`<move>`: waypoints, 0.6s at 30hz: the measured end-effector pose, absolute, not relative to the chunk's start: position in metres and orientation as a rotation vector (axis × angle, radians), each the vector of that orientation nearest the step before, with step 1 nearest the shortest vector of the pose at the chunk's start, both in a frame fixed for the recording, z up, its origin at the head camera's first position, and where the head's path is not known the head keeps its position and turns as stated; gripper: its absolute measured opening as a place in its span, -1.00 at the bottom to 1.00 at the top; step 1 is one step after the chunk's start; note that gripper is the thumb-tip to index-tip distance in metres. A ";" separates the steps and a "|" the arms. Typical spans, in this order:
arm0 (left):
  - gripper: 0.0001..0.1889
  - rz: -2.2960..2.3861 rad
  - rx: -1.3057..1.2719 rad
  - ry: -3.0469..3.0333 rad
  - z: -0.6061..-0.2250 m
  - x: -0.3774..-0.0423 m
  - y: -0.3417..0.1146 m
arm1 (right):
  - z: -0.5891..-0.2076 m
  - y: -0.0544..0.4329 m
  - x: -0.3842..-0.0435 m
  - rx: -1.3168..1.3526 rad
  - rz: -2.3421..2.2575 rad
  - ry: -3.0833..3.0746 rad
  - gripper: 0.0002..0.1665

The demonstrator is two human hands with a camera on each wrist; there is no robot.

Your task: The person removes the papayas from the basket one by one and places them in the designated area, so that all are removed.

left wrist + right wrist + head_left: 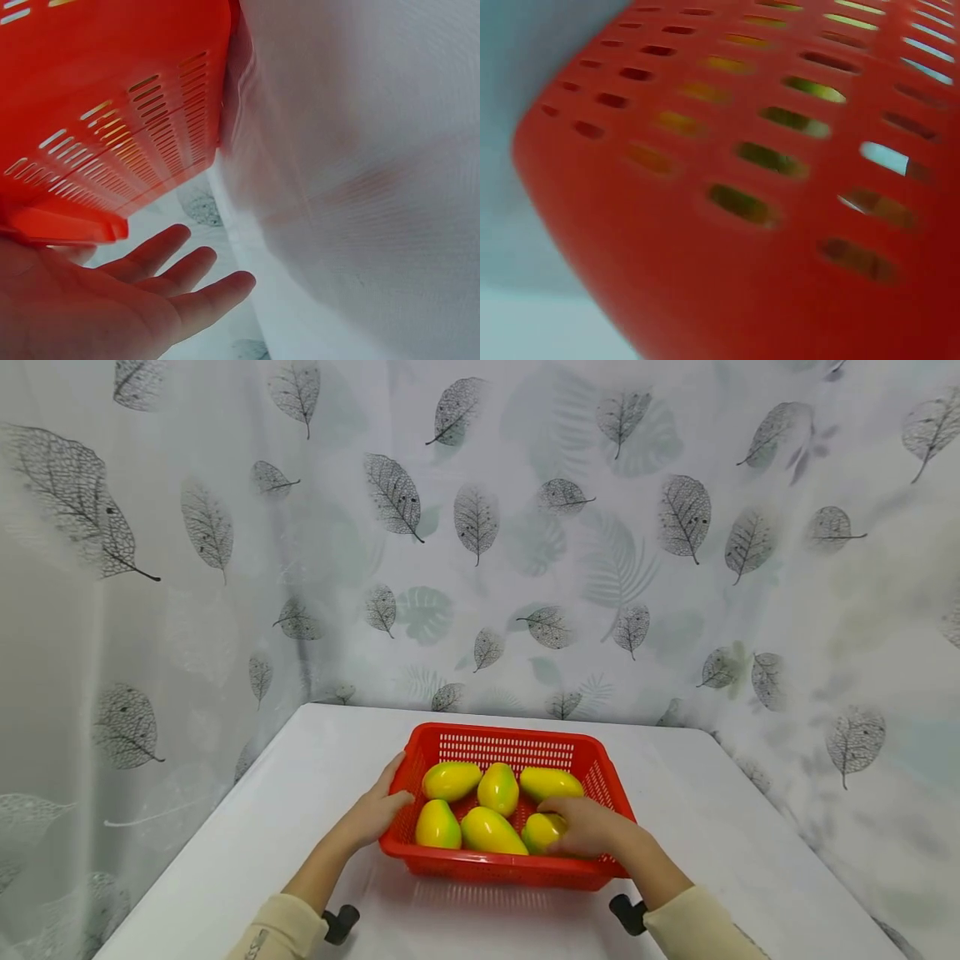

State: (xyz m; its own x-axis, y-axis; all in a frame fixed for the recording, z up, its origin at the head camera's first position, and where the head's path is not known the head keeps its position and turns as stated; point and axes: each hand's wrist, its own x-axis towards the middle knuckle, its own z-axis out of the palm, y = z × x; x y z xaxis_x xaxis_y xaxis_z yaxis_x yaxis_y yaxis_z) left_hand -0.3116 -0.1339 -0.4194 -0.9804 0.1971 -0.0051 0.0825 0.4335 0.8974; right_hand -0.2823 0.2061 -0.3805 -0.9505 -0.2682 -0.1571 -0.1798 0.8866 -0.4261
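A red plastic basket [510, 870] with slotted walls holds several glossy yellow-green mangoes [489, 832]. My left hand [377, 810] is at the basket's left side, its thumb over the rim. In the left wrist view, three fingers [202, 296] of that hand stretch out straight beside the slotted wall, and the thumb is hidden behind the rim. Inside the front right corner, my right hand [588, 828] grips a mango [542, 832] from above and the right. The basket wall [682, 262] fills most of the right wrist view and hides that hand; yellow and green show through its slots.
The basket stands on a white-covered table [345, 739]. Two black clamp-like pieces [341, 924] are near the front, one beside each forearm. A leaf-patterned curtain [480, 527] hangs behind the table and along both sides.
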 end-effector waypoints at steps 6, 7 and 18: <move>-0.15 1.606 0.241 2.562 -0.421 -0.314 -0.135 | -0.361 0.208 -0.282 -0.298 -0.653 2.903 -0.19; -0.15 1.606 0.239 2.561 -0.421 -0.314 -0.135 | -0.357 0.209 -0.282 -0.290 -0.683 2.917 -0.17; -0.15 1.602 0.228 2.555 -0.421 -0.314 -0.137 | -0.325 0.255 -0.293 -0.208 -0.955 3.175 -0.08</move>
State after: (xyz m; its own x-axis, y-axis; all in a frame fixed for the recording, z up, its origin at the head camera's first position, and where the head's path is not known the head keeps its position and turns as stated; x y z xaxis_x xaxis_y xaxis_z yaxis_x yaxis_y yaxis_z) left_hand -0.3139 -0.1367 -0.4211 -0.9817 0.1893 -0.0194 0.0650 0.4296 0.9007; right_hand -0.2925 0.2553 -0.3250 -0.9759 -0.0671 0.2076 -0.1705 0.8283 -0.5337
